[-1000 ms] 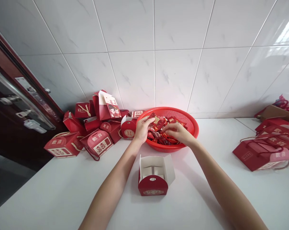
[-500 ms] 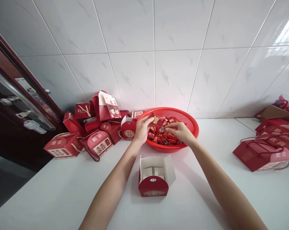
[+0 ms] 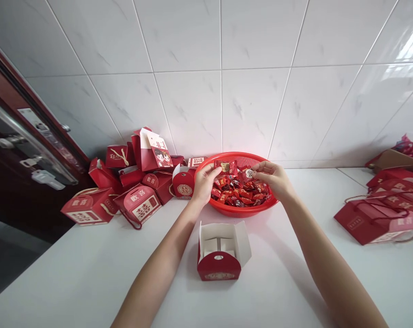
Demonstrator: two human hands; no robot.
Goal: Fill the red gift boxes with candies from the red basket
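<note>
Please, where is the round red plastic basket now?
In the head view, the basket stands centrally, between the open red cardboard box and the white tiled wall.

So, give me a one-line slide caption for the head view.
Both hands hold red packets over a red basket, an open red box standing nearer the camera on the white tabletop.

The basket [image 3: 239,212] sits toward the back of the counter [image 3: 285,291], near the wall [image 3: 189,41], with sweets [image 3: 242,197] heaped inside. In front of it stands a lone box [image 3: 218,267], between the person's forearms. I see the left hand [image 3: 204,183] over the basket's left side, the right hand [image 3: 275,180] over its right. A cluster of boxes [image 3: 141,206] lies left of the basket; past those, at far left, is the door [image 3: 8,182]. More boxes [image 3: 357,222] lie far right, before a carton [image 3: 400,159].
</note>
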